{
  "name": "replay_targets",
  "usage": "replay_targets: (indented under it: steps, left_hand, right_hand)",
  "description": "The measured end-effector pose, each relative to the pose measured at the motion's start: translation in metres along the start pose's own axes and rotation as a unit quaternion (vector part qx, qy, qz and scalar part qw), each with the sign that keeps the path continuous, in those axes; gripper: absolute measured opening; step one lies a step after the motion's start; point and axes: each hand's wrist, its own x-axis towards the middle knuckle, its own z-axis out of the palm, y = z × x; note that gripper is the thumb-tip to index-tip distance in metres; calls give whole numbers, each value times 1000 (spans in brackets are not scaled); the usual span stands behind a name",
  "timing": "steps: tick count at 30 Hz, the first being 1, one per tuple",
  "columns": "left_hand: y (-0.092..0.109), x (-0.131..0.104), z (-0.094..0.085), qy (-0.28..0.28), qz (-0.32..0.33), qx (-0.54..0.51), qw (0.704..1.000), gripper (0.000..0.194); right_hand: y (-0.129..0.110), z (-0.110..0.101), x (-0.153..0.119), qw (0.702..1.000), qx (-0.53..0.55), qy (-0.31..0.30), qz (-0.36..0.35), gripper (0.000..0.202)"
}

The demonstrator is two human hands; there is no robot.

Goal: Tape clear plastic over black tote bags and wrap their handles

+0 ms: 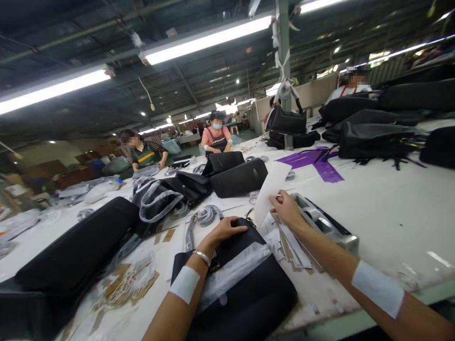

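A black bag (252,293) lies on the white table in front of me, with a strip of clear wrap across its flap. My left hand (227,229) rests on the bag's top edge, fingers spread and thumb apart. Above the bag's right side, my right hand (286,208) pinches the lower right edge of a white paper sheet (268,189). Beneath that sheet is a pile of white and brown paper strips (293,246). A wrapped, coiled strap (206,215) sits just beyond the bag.
A metal dispenser (327,225) stands right of the paper pile. Black bags (238,177) lie beyond, and a long black bag (78,246) is at left. String tags (128,284) lie left of my arm. Purple tape (320,166) marks the table. People work across it.
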Motion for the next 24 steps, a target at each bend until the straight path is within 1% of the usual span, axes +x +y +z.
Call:
replay_targets:
  steps: [1, 5, 7, 9, 12, 16, 19, 22, 23, 24]
  left_hand:
    - [0, -3, -2, -9, 2, -9, 1000, 43]
    - [-2, -11, -7, -6, 25, -92, 995, 50]
    - [-5, -12, -8, -17, 17, -137, 990, 46]
    - [-7, -10, -9, -9, 9, -144, 989, 40]
    - [-8, -6, -10, 23, 34, -123, 992, 39]
    - [-3, -7, -13, 55, 81, -132, 986, 36]
    - [2, -12, -17, 71, 101, -134, 983, 37]
    - [7, -16, -20, 88, 120, -85, 985, 36]
    - [9, -16, -21, 84, 127, -64, 986, 41]
    - [12, -16, -21, 75, 134, -40, 987, 52]
  right_hand:
    - [3, 2, -1, 1000, 14, 1, 11, 18]
    - [13, 10, -4, 995, 82, -12, 57, 21]
    - [14, 14, -6, 989, 120, -29, 78, 22]
    - [13, 16, -7, 985, 136, -49, 93, 23]
    - [9, 19, -8, 980, 138, -92, 114, 25]
    - [2, 21, -11, 964, 147, -174, 141, 24]
    - [-6, 21, -17, 950, 162, -239, 117, 20]
    - [-16, 17, -23, 941, 139, -299, 78, 17]
    - [-18, 15, -24, 939, 126, -310, 73, 17]
    - [-20, 13, -24, 938, 115, -317, 74, 17]
